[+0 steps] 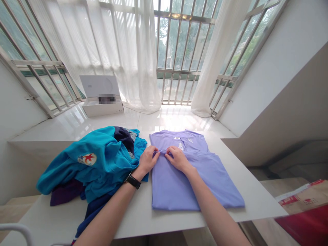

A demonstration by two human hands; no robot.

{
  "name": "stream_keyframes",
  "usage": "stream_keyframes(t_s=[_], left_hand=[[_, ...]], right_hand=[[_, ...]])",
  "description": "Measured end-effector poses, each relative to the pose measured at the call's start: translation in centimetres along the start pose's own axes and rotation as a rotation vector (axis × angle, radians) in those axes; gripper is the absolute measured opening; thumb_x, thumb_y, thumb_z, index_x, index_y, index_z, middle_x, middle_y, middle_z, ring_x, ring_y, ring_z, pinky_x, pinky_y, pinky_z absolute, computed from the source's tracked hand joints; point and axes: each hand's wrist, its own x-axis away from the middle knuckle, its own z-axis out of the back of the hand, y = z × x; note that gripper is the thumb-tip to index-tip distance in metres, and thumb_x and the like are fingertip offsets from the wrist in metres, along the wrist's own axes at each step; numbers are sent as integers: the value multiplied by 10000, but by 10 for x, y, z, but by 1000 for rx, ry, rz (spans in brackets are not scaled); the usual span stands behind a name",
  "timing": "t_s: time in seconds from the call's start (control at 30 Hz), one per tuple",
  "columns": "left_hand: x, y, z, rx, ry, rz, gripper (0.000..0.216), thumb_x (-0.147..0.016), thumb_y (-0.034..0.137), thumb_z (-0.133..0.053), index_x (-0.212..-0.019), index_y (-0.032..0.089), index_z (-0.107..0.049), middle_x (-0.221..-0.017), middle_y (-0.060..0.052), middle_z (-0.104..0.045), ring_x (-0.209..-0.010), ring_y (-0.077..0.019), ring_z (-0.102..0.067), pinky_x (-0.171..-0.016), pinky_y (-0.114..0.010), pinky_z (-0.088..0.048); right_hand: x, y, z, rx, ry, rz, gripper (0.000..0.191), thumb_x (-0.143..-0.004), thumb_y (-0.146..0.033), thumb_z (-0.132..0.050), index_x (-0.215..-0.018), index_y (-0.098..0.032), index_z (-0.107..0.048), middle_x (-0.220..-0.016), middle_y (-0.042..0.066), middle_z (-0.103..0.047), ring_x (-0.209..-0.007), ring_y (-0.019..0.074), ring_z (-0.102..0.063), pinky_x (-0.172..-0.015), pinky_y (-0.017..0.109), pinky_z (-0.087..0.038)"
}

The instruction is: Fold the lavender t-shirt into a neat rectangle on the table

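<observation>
A lilac T-shirt (189, 177) lies flat on the white table (143, 215), partly folded, its neck end toward the window. My left hand (148, 159) pinches the folded edge of the shirt near its left side; a black watch sits on that wrist. My right hand (177, 158) pinches the same folded edge just to the right, the two hands nearly touching. Left of the shirt lies a heap of clothes (94, 164), mostly a teal garment with a round red-star badge, over dark blue and purple pieces.
An open white box (102, 97) stands on the glossy white sill by the barred windows with sheer curtains (128, 51). A grey sloped wall rises at the right. A cardboard and red package (304, 212) lies low at the right, past the table's edge.
</observation>
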Motion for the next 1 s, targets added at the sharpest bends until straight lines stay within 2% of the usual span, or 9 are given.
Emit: stream_keyframes(t_s=[0.1,0.2,0.4,0.57,0.7,0.8,0.9,1.0], left_hand=[[1,-1,-1,-149,-10,115,85,-891,213,-559,-961,200,-606,-998,-63,-683,-981,-256,-601,-839,-350,-475],[2,-2,-2,-232,-37,140,200,-876,196,-556,-1068,182,-609,-1088,-86,-683,-1018,-279,-595,-876,-385,-466],[2,-5,-5,-48,-19,-28,277,-834,181,-598,-1109,198,-623,-1119,-69,-691,-1102,-270,-570,-980,-399,-449],[5,-4,-5,-159,-8,-133,331,-828,99,-554,-1134,208,-619,-1202,-94,-636,-1243,-288,-488,-1040,-455,-419],[10,6,-7,-166,-44,-292,366,-878,61,-461,-1180,200,-614,-1275,-100,-610,-1318,-253,-456,-1112,-436,-381],[17,14,-10,-140,-134,-371,349,-953,212,-475,-1287,200,-576,-1394,-105,-556,-1377,-256,-414,-1152,-445,-342],[25,16,-14,-190,-259,-413,499,-971,405,-495,-1427,203,-472,-1529,-126,-430,-1450,-296,-318,-1186,-505,-259],[30,13,-17,-244,-345,-424,590,-961,502,-492,-1471,213,-427,-1570,-135,-368,-1476,-308,-270,-1202,-525,-191]], right_hand=[[-1,1,-2,7,4,-14,43,-911,-213,-627,-879,-214,-598,-935,32,-671,-892,184,-604,-839,313,-440],[-1,2,-5,12,8,-28,43,-924,-222,-608,-883,-215,-597,-927,32,-676,-892,186,-610,-842,319,-437],[0,0,-13,14,28,-27,31,-924,-230,-602,-895,-220,-601,-987,41,-677,-961,204,-609,-895,353,-440],[-2,-4,-13,30,87,-29,79,-907,-195,-603,-980,-215,-625,-1127,86,-656,-1086,241,-579,-974,412,-437],[3,-8,7,10,205,-5,143,-916,-219,-584,-1052,-205,-629,-1207,110,-628,-1163,253,-551,-1033,431,-425],[24,-4,34,-12,286,6,180,-944,-279,-536,-1084,-211,-627,-1176,102,-643,-1164,243,-565,-1039,426,-445],[63,16,61,89,185,-41,296,-941,-374,-534,-1176,-212,-614,-1261,116,-623,-1230,264,-542,-1066,453,-438],[106,49,79,264,109,-145,452,-942,-462,-495,-1315,-216,-559,-1407,142,-545,-1327,302,-477,-1104,507,-399]])
